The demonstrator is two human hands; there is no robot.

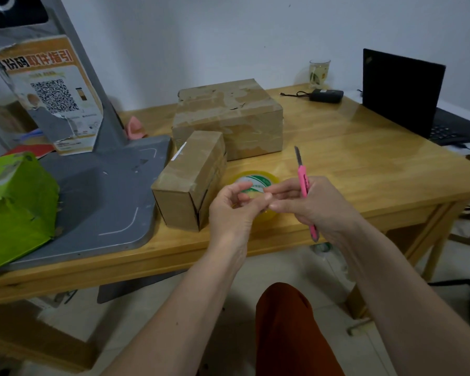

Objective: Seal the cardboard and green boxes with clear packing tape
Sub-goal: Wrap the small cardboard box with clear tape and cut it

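The left hand point(229, 206) is pinching the tape roll point(257, 183) on the table point(364, 169), beside the small box point(190, 180). The right hand point(315, 204) is gripping a pink knife point(302, 183), fingertips touching the roll. The green box point(14, 204) is lying far left

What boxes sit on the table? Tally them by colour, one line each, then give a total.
Brown cardboard boxes: 2, the large box at the back and the small box in front of it.
Green boxes: 1, the green box at the left edge, resting on the grey base.
Total: 3 boxes.
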